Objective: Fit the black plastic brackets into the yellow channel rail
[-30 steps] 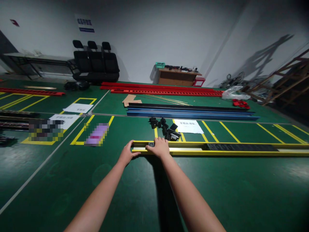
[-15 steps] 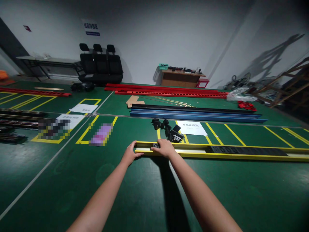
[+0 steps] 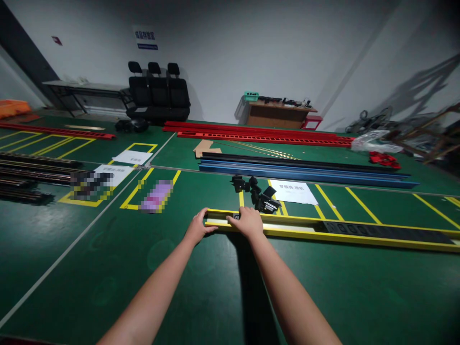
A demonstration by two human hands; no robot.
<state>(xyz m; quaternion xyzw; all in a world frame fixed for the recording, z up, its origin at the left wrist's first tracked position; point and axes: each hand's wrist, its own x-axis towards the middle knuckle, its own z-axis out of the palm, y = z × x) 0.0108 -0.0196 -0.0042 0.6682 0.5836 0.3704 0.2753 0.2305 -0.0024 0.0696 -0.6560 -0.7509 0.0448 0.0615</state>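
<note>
A long yellow channel rail point(image 3: 294, 233) lies across the green floor in front of me. My left hand point(image 3: 197, 229) grips its left end, fingers over the far wall and thumb at the near wall. My right hand point(image 3: 250, 222) is closed over a small black socket module point(image 3: 236, 217) sitting inside the channel near that end; the hand covers part of it. Farther right in the channel is a row of black modules point(image 3: 381, 231), some with round socket faces. Several loose black modules point(image 3: 268, 201) lie on the floor just beyond the rail.
Beyond the rail are a white paper sign point(image 3: 293, 191), blue rails point(image 3: 305, 174) and red rails point(image 3: 266, 138). Dark rails point(image 3: 36, 170) and a pixelated purple item point(image 3: 157, 195) lie to the left. Black seats point(image 3: 158, 93) and a wooden table point(image 3: 276, 115) stand by the wall.
The view has shifted slightly, so the far things sit a little farther right. My right hand and the small module appear slightly nearer the left end of the channel; the left hand keeps its grip.
</note>
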